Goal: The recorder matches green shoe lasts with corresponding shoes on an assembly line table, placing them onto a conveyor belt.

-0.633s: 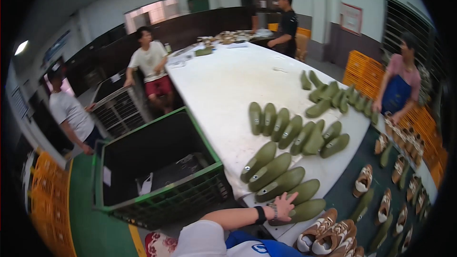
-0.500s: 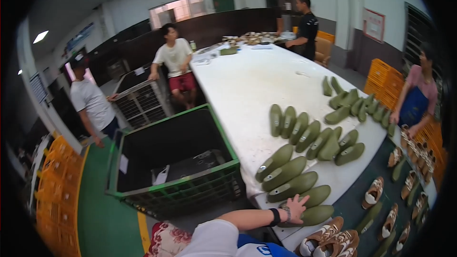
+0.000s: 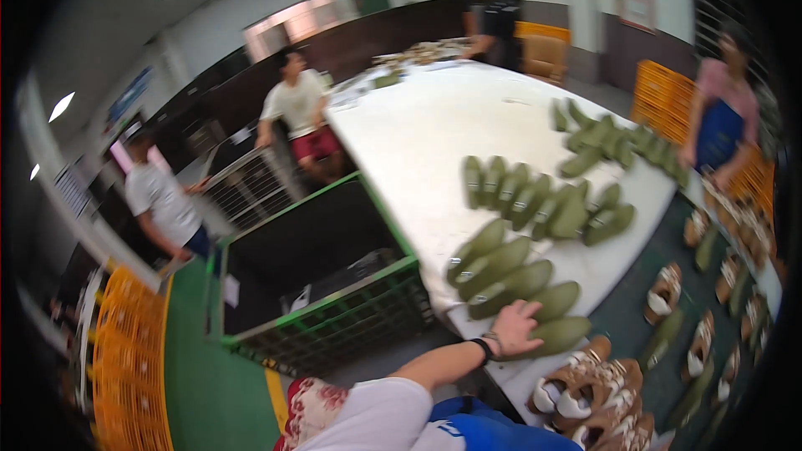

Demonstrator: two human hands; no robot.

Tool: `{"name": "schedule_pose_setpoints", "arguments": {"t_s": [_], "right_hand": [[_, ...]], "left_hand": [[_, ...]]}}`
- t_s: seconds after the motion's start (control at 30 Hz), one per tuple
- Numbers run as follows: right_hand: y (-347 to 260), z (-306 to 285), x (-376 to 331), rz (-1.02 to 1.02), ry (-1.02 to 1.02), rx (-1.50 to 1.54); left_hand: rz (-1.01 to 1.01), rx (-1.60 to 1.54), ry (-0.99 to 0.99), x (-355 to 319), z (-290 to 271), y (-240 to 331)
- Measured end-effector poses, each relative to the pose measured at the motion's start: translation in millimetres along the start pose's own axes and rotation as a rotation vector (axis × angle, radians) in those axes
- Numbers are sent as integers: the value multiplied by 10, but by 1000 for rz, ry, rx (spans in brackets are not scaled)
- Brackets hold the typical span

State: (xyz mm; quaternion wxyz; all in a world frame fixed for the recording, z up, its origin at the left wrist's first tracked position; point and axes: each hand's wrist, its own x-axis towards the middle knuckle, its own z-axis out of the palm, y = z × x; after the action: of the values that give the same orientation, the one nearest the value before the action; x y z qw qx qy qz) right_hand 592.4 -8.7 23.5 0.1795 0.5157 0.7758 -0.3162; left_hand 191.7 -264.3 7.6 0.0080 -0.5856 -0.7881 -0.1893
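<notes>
Head view: left hand (image 3: 515, 327) lies open, flat on near green insole (image 3: 558, 335) at table (image 3: 434, 142) edge, gripping nothing; pinch one cleanly; right hand unseen.

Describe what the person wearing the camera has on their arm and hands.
Only one arm shows. Its hand is bare, with no glove. A black band circles the wrist, perhaps a watch. The forearm is uncovered, and a short white sleeve covers the upper arm.

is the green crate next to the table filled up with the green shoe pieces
No, the green crate shows a dark, mostly bare inside, while the green pieces lie on the white table.
</notes>
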Motion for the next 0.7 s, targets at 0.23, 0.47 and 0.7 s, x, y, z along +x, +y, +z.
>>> {"name": "schedule_pose_setpoints", "arguments": {"t_s": [0.23, 0.47, 0.7], "right_hand": [[968, 382, -1137, 261, 149, 0], [842, 456, -1892, 183, 410, 403], [304, 1004, -2459, 203, 154, -229]], "left_hand": [[43, 57, 19, 68, 114, 78], [17, 77, -32, 90, 137, 83], [16, 106, -64, 72, 69, 53]]}}
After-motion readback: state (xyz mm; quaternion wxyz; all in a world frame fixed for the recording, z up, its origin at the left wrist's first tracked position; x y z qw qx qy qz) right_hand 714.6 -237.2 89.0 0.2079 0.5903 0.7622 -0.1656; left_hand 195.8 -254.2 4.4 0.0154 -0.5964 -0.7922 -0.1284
